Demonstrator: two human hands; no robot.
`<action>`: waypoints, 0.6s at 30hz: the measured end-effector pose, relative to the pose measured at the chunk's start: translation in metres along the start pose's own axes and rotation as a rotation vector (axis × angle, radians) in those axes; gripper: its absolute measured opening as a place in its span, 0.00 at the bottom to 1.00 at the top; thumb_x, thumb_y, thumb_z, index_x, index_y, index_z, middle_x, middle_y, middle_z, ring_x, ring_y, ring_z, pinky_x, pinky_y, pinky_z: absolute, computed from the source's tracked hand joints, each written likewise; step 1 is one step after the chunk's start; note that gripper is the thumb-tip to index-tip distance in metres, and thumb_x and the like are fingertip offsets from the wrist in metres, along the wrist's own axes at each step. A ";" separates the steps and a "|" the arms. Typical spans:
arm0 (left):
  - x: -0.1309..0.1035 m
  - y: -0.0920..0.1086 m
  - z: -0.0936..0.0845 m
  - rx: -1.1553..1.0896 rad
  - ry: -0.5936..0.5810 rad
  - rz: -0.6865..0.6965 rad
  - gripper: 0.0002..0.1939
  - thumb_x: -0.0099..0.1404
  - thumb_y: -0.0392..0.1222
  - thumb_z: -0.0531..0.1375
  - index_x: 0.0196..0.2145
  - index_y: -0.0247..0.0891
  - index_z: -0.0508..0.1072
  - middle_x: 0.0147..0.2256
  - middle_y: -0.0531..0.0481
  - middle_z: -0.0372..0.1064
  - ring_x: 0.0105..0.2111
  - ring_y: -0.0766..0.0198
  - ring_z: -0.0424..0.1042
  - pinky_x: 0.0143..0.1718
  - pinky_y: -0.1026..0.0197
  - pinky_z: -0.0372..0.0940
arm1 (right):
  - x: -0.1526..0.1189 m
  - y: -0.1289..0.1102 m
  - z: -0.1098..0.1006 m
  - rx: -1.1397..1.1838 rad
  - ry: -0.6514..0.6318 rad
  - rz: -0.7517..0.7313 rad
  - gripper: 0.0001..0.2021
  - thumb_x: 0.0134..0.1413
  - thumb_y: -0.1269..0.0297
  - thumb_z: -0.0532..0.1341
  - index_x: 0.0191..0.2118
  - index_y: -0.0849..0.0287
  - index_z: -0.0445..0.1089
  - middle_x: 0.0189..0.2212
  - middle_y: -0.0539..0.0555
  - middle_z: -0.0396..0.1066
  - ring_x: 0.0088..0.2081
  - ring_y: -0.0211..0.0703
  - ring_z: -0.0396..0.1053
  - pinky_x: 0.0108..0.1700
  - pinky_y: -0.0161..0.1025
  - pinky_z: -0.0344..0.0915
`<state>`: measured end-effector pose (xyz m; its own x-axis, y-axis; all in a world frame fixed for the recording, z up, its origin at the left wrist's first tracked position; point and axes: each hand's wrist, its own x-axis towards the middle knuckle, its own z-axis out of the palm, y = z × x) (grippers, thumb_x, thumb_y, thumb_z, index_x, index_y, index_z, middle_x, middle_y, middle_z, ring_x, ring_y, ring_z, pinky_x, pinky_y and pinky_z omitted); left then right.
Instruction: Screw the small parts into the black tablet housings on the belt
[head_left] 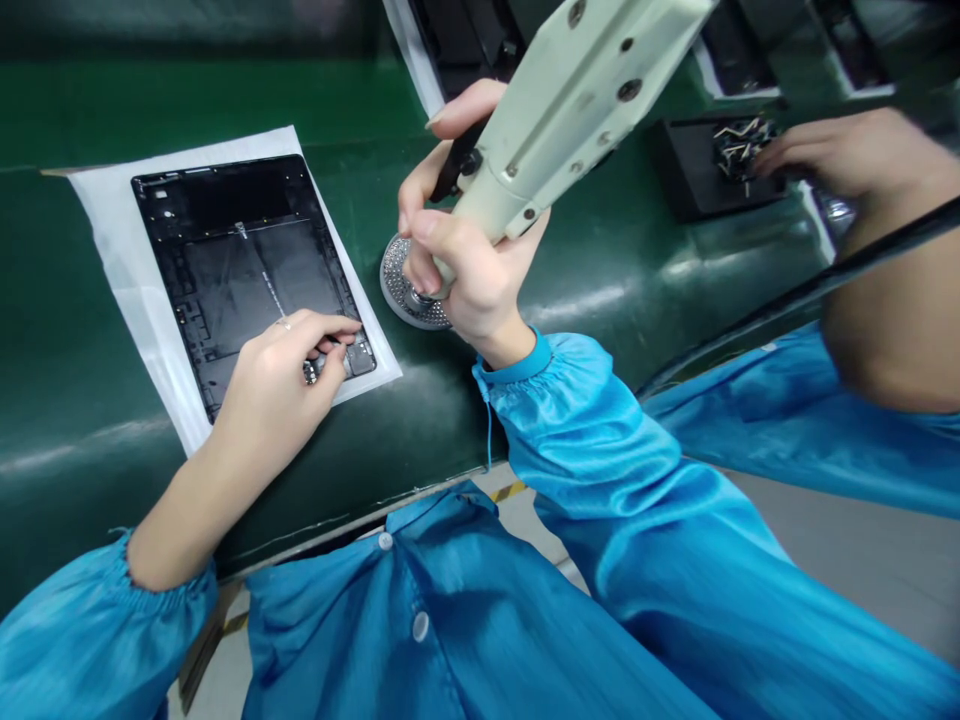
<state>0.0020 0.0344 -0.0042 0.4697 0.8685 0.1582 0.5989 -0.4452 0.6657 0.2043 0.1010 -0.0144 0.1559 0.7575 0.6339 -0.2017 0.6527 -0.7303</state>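
Observation:
A black device shell (225,290) lies open on a white sheet (135,290) at the left. My left hand (289,375) rests over its lower right corner, thumb and fingers pinched together; a small dark part shows beneath them, its details hidden. My right hand (480,260) is wrapped round a pale green powered screwdriver (570,110), with a finger near its black lever. The tool slants down to the left, its tip hidden by the hand. Below that hand sits a round metal dish (409,290) with a dotted surface, partly covered by the fingers.
At the right, another person's hand (847,150) reaches into a black box (697,175) of small metal pieces. A dark cable (795,280) crosses the right side. More black shells (469,45) on white sheets line the back of the green table (337,440).

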 end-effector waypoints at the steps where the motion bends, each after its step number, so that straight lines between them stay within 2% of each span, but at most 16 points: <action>1: 0.000 0.000 0.000 0.000 0.005 0.002 0.14 0.74 0.31 0.59 0.50 0.40 0.82 0.45 0.49 0.83 0.40 0.59 0.80 0.50 0.56 0.74 | 0.000 0.001 0.000 -0.010 0.014 -0.002 0.22 0.63 0.42 0.71 0.52 0.46 0.65 0.38 0.44 0.70 0.18 0.26 0.49 0.13 0.34 0.47; 3: 0.000 0.001 -0.001 0.000 0.005 0.001 0.14 0.74 0.31 0.59 0.50 0.41 0.82 0.45 0.49 0.83 0.40 0.58 0.80 0.50 0.55 0.75 | -0.001 0.001 0.000 -0.038 0.029 0.020 0.24 0.61 0.40 0.70 0.52 0.45 0.64 0.39 0.45 0.71 0.18 0.27 0.50 0.13 0.35 0.48; 8: 0.000 0.003 -0.001 -0.002 0.003 0.009 0.14 0.73 0.30 0.59 0.50 0.39 0.82 0.45 0.48 0.83 0.39 0.59 0.80 0.49 0.56 0.75 | -0.002 -0.005 0.001 -0.113 0.033 0.080 0.27 0.59 0.33 0.66 0.52 0.45 0.62 0.27 0.42 0.61 0.18 0.31 0.44 0.13 0.36 0.47; 10: 0.000 0.003 -0.001 -0.002 0.005 0.011 0.14 0.73 0.30 0.59 0.50 0.39 0.82 0.45 0.48 0.83 0.39 0.59 0.80 0.49 0.56 0.75 | -0.003 -0.008 0.001 -0.142 0.022 0.104 0.27 0.59 0.32 0.64 0.50 0.46 0.62 0.26 0.42 0.59 0.17 0.30 0.42 0.13 0.36 0.46; 14: 0.000 0.002 0.000 -0.007 0.003 0.005 0.14 0.73 0.31 0.59 0.50 0.40 0.82 0.45 0.48 0.83 0.40 0.58 0.80 0.49 0.55 0.75 | -0.003 -0.009 -0.001 -0.179 0.014 0.148 0.24 0.58 0.37 0.65 0.49 0.47 0.62 0.32 0.45 0.67 0.17 0.29 0.45 0.15 0.36 0.48; 18: 0.000 0.000 0.000 -0.022 0.002 0.007 0.15 0.73 0.31 0.58 0.51 0.40 0.82 0.45 0.48 0.83 0.40 0.58 0.80 0.49 0.56 0.75 | 0.000 -0.009 -0.004 -0.092 -0.034 0.027 0.20 0.61 0.49 0.68 0.53 0.48 0.65 0.33 0.42 0.69 0.18 0.28 0.45 0.14 0.33 0.49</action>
<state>0.0018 0.0347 -0.0039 0.4723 0.8660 0.1641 0.5814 -0.4461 0.6804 0.2098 0.0948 -0.0089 0.1183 0.7751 0.6207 -0.1154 0.6315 -0.7667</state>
